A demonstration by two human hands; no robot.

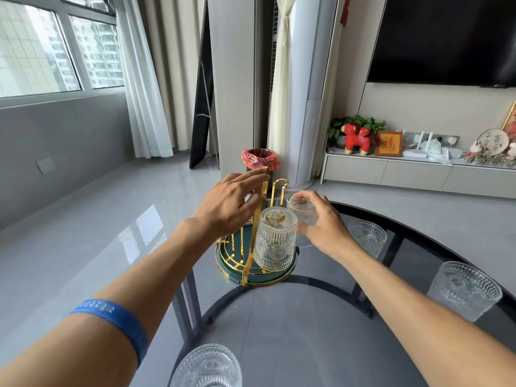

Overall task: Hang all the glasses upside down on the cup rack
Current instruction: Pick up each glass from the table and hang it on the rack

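A cup rack (237, 262) with gold wire posts and a round green base stands at the far edge of the glass table. One ribbed clear glass (275, 238) hangs upside down on a front post. My right hand (324, 222) grips a second glass (303, 209), upside down, beside a gold post at the back right. My left hand (231, 202) rests against the rack's tall gold handle, fingers spread. Three more ribbed glasses stand upright on the table: one far right (367, 237), one near right (465, 290), one at the bottom edge (206, 367).
The oval dark glass table (293, 331) has a black frame below it. Beyond the rack on the grey floor stands a bin with a red bag (259, 160). A white TV cabinet (391, 171) with ornaments runs along the right wall.
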